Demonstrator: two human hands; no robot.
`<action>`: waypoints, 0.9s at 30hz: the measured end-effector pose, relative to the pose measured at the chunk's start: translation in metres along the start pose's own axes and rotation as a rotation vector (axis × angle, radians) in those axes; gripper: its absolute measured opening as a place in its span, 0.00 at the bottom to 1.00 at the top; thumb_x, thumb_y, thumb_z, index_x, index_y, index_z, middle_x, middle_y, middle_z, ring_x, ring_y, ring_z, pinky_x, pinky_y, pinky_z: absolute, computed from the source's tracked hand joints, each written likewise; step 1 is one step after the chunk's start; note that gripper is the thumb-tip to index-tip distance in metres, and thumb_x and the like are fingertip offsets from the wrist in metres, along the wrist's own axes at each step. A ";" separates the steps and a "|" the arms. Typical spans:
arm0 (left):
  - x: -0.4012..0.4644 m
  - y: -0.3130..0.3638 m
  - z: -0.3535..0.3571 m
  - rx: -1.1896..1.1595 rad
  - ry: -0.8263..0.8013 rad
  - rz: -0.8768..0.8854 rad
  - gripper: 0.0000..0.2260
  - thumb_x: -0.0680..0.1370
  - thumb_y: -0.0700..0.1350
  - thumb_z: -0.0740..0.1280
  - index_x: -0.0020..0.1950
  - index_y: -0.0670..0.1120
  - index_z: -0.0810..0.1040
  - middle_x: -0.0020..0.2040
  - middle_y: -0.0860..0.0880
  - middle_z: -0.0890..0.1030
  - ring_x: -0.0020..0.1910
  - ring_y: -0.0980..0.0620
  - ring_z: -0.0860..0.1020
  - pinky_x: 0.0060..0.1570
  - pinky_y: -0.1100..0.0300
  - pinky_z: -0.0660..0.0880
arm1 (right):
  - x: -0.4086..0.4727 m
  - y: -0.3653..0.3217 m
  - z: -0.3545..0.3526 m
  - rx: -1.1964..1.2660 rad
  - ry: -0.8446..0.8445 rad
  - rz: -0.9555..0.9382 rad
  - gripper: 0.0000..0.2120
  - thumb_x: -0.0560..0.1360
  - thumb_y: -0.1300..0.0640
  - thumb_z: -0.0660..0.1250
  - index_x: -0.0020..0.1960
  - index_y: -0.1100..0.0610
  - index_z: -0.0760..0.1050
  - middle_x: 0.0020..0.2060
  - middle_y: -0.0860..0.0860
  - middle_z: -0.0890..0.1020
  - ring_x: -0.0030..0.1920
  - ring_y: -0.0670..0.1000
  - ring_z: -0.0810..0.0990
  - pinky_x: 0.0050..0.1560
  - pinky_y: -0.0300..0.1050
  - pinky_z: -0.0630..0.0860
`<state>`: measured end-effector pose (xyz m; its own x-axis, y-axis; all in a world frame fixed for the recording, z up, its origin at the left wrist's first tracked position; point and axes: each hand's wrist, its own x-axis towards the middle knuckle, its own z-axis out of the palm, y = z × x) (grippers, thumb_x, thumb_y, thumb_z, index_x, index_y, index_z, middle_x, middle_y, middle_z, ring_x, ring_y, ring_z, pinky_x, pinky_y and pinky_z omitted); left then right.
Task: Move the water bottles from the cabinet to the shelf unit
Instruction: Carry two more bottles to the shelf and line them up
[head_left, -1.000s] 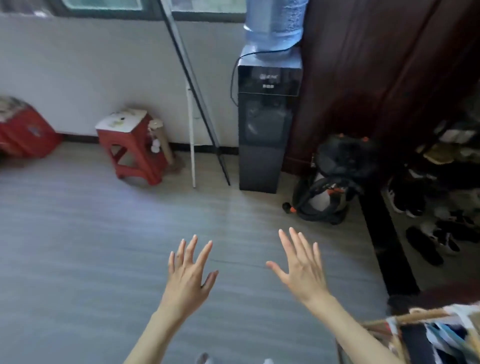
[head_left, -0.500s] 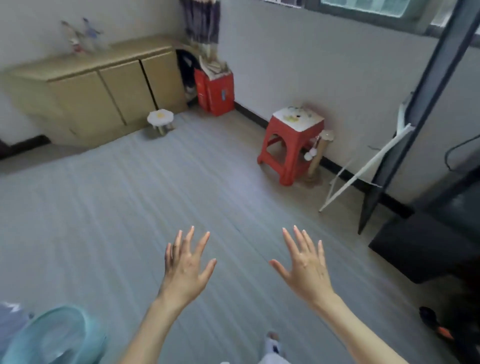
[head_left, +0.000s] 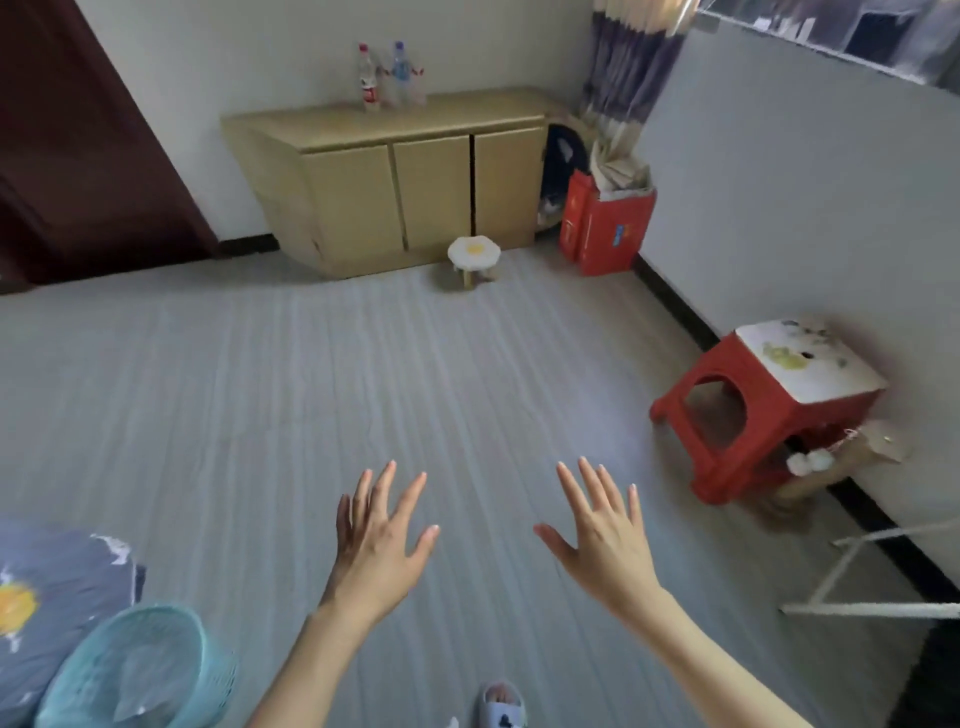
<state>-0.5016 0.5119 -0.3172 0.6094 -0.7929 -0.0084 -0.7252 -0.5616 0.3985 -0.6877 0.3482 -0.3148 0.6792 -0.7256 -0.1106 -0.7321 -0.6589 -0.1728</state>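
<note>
Head view | two water bottles (head_left: 384, 78) on one cabinet (head_left: 415, 176) | left hand (head_left: 376, 545), right hand (head_left: 605, 540): grip released

The pale tan three-door cabinet (head_left: 410, 171) looks like matt wood, and the clear water bottles (head_left: 387, 78) on it like glossy plastic. The grey striped floor (head_left: 311, 389) is smooth and matt, the red square stool (head_left: 727, 436) and the turquoise mesh basket (head_left: 140, 670) plastic.
</note>
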 end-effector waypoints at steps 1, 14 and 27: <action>0.017 -0.003 -0.003 -0.002 0.010 -0.021 0.35 0.68 0.65 0.44 0.72 0.54 0.57 0.76 0.45 0.53 0.75 0.44 0.47 0.71 0.45 0.45 | 0.024 -0.003 -0.004 -0.003 0.006 -0.026 0.37 0.74 0.32 0.39 0.67 0.54 0.68 0.63 0.58 0.76 0.63 0.60 0.74 0.59 0.66 0.69; 0.267 -0.064 0.003 -0.031 0.029 -0.156 0.34 0.69 0.64 0.46 0.71 0.52 0.62 0.75 0.44 0.57 0.74 0.42 0.50 0.70 0.41 0.49 | 0.322 -0.038 -0.015 -0.025 0.001 -0.182 0.35 0.70 0.34 0.49 0.70 0.53 0.64 0.67 0.57 0.71 0.68 0.60 0.69 0.65 0.64 0.62; 0.585 -0.089 -0.040 -0.009 0.070 -0.069 0.32 0.70 0.63 0.47 0.71 0.52 0.61 0.75 0.44 0.56 0.74 0.42 0.50 0.70 0.41 0.48 | 0.618 -0.046 -0.064 0.059 0.145 -0.167 0.34 0.72 0.38 0.62 0.73 0.54 0.59 0.71 0.58 0.66 0.72 0.61 0.62 0.70 0.63 0.53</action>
<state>-0.0682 0.1077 -0.3204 0.6787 -0.7339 0.0283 -0.6784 -0.6117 0.4070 -0.2373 -0.0827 -0.3127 0.7728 -0.6312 0.0658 -0.6030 -0.7627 -0.2340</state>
